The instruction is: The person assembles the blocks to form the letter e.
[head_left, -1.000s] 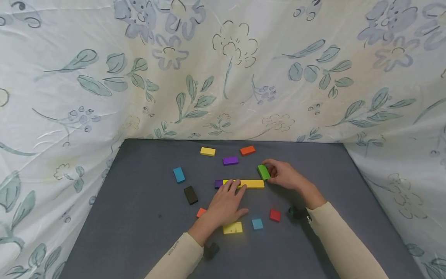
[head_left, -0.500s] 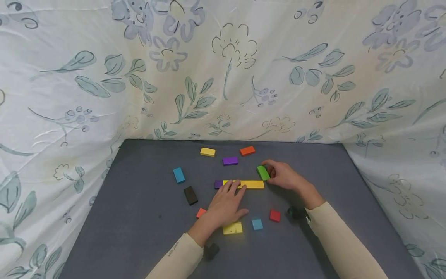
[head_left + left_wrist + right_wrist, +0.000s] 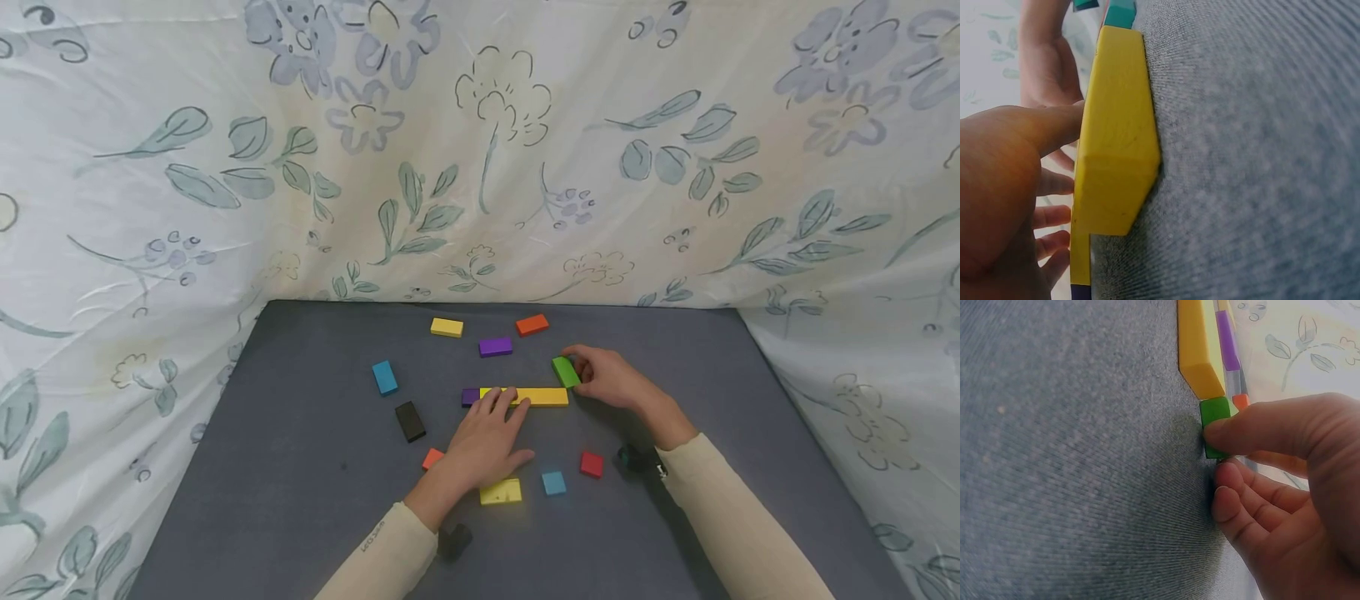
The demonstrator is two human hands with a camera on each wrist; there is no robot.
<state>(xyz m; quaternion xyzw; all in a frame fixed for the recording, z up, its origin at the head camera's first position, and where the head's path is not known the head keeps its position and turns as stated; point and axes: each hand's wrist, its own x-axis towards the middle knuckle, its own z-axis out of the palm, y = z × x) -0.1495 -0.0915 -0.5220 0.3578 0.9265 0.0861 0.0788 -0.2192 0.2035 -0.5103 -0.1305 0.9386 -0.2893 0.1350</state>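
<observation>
In the head view a straight row lies across the middle of the dark cloth. It shows a dark purple block [image 3: 470, 398] at its left end, a bright yellow part [image 3: 484, 392] and an orange-yellow block [image 3: 548, 397] at the right. My left hand [image 3: 483, 442] rests on this row with fingers spread, hiding part of it. Thumb and fingers of my right hand [image 3: 613, 377] pinch a green block [image 3: 566, 372], slanted at the row's right end. From the right wrist, the green block [image 3: 1215, 426] appears right at the end of the orange-yellow block [image 3: 1199, 356].
Behind the row lie a yellow block [image 3: 447, 327], a purple block [image 3: 496, 347] and an orange-red block [image 3: 532, 325]. Blue [image 3: 385, 378] and black blocks [image 3: 410, 422] lie left. Nearer are pale yellow [image 3: 500, 492], light blue [image 3: 553, 483], red [image 3: 592, 464] and partly covered orange blocks [image 3: 432, 459].
The right hand keeps its pinch on the green block, which has shifted very slightly left. My left hand stays in place on the row.
</observation>
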